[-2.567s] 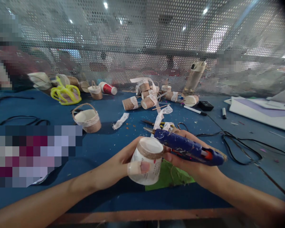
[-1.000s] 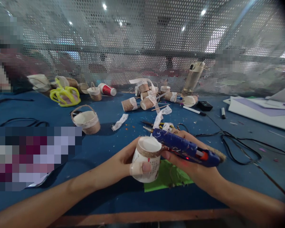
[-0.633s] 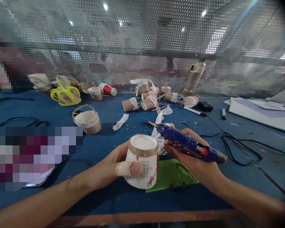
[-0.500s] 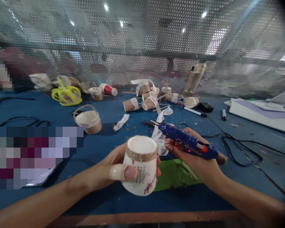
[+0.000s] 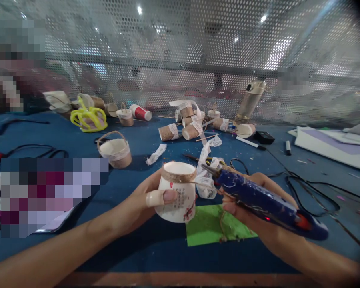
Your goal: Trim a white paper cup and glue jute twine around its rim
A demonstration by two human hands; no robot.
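My left hand (image 5: 138,204) is wrapped round a white paper cup (image 5: 183,204) printed with script and pink blossom, its thumb taped across the front. The cup is held roughly upright above the table. Brown twine (image 5: 179,177) circles it just below the rim, and a loose strand runs from its right side to the fingers of my right hand (image 5: 259,232). That hand grips a blue glue gun (image 5: 267,204), nozzle pointing up and left, a red light lit on its side. Below lies a green sheet (image 5: 198,230) with twine scraps on it.
White lace ribbon (image 5: 206,188) lies behind the cup, near scissors (image 5: 192,157). A twine-wrapped basket (image 5: 117,156) stands at left. Several more small baskets (image 5: 192,131) lie behind. A bottle (image 5: 249,104), black cords (image 5: 315,190) and white sheets (image 5: 327,148) are at right.
The cup turned in my left hand, showing its blossom print, and moved slightly left. My right hand drew away to the right with the glue gun, stretching a twine strand from the cup.
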